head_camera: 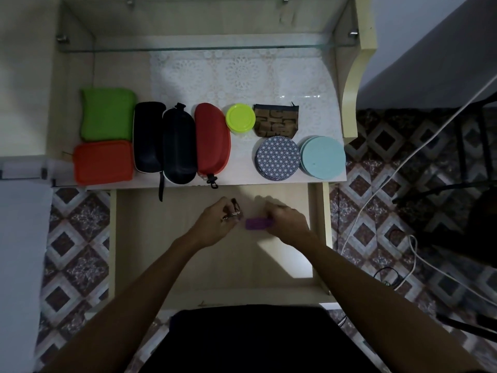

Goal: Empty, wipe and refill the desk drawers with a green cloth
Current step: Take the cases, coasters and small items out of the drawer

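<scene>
The pulled-out drawer (150,238) lies open below the desk top (242,168). Over its middle, my left hand (215,224) grips a small dark and metallic item (233,211), too small to name. Just to the right, my right hand (286,223) holds a purple oblong object (256,224) by one end. The folded green cloth (107,114) rests at the desk's left. Along the desk stand an orange box (103,162), two dark glasses cases (148,137), a red case (212,138), a lime lid (240,118), a patterned pouch (277,121), a patterned round tin (278,158) and pale blue discs (324,157).
A lace mat (242,74) covers the back of the desk under a glass shelf (209,48). White cables (376,195) run over the patterned floor at the right, beside a dark chair frame (462,168). A white surface (21,238) stands at the left.
</scene>
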